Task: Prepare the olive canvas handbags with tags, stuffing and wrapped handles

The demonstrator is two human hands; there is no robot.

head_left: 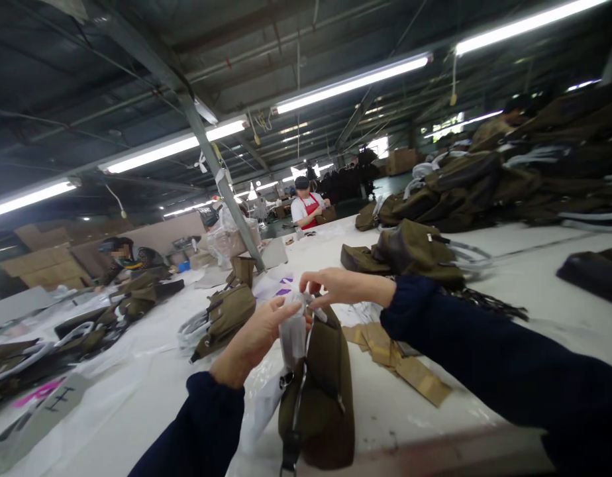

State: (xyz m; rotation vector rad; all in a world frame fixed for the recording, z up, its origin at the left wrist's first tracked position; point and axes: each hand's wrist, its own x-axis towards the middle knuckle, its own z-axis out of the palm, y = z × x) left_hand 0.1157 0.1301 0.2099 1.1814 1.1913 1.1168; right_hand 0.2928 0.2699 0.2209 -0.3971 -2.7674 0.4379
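An olive-green fabric bag (328, 391) with a dark base lies lengthwise on the white table in front of me. Thin whitish wrap (292, 341) covers a strap along its left side. My left hand (256, 338) grips this wrap near the bag's far end, thumb and fingers closed on it. Over the same end, my right hand (346, 288) bends its fingers down and pinches the top of the wrap. The fingertips of both hands are close together. A metal ring and a dark strap end show at the bag's near end.
Brown cardboard pieces (403, 364) lie right of the bag. More olive bags stand at left (226, 318) and right (415, 248), with a large heap (459, 185) beyond. A post (221, 179) rises behind the table. Co-workers are at the far side (306, 205) and left (132, 255).
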